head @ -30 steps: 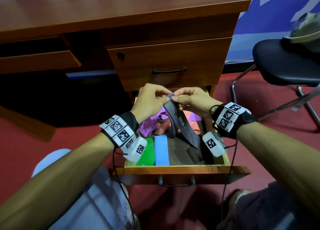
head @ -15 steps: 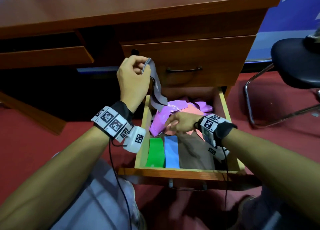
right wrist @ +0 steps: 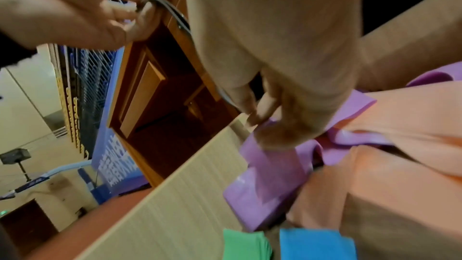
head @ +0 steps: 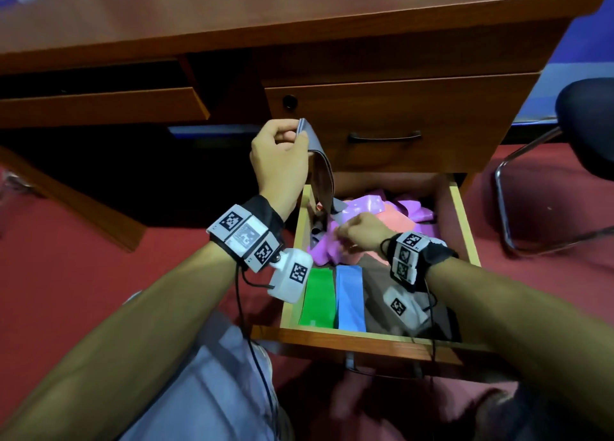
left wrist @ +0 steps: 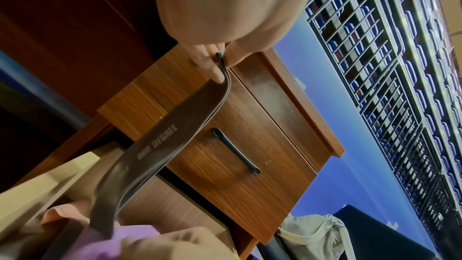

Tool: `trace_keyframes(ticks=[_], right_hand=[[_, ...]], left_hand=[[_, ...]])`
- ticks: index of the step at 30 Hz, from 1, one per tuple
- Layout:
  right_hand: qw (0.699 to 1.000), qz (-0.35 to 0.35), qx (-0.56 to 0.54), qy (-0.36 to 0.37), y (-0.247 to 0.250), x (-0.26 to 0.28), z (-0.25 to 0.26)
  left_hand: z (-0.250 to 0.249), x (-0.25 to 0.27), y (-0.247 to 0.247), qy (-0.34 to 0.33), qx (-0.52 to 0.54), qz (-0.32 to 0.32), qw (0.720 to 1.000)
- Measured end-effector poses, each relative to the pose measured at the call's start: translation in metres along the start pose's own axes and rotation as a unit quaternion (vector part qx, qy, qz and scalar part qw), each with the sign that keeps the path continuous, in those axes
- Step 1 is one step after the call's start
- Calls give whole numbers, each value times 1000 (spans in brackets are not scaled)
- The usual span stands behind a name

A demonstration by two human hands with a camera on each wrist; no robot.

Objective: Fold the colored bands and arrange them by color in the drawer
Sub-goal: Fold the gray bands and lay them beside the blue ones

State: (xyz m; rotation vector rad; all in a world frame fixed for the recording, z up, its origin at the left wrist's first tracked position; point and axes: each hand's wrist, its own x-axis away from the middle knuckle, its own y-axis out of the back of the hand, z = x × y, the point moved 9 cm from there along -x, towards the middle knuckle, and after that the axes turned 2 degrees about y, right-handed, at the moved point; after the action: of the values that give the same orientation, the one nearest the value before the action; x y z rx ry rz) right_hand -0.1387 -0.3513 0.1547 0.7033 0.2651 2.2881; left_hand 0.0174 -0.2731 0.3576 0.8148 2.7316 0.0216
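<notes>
My left hand [head: 282,151] is raised above the open drawer's [head: 332,337] back left corner and pinches the top end of a grey band [head: 320,171], which hangs down doubled into the drawer. The wrist views show the same pinch of the left hand [left wrist: 220,60] on the grey band [left wrist: 160,141]. My right hand [head: 349,233] is low in the drawer, its fingers [right wrist: 250,114] pinched at the band's lower end, over loose purple bands [head: 362,205] and peach bands [head: 402,221]. A folded green band [head: 317,296] and a folded blue band [head: 350,296] lie side by side at the front left.
Above the open drawer is a closed drawer with a black handle [head: 383,137] under the wooden desk top [head: 299,5]. A dark chair [head: 584,125] stands at the right on the red carpet. My knees are just below the drawer front.
Both hands held the grey band's top together a second ago. My left hand has since lifted that end up and to the left, while my right hand dropped down into the drawer.
</notes>
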Motion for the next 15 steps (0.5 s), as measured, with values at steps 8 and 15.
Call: trace_keyframes(ticks=[8,15], right_hand=[[933,-324,133,-88,130,16,-4],[927,-125,347,62,57,12,14]], left_hand=[[-2,1,-1,2,12,-16,1000],[-6,3,-2,-7,21,-26,999]])
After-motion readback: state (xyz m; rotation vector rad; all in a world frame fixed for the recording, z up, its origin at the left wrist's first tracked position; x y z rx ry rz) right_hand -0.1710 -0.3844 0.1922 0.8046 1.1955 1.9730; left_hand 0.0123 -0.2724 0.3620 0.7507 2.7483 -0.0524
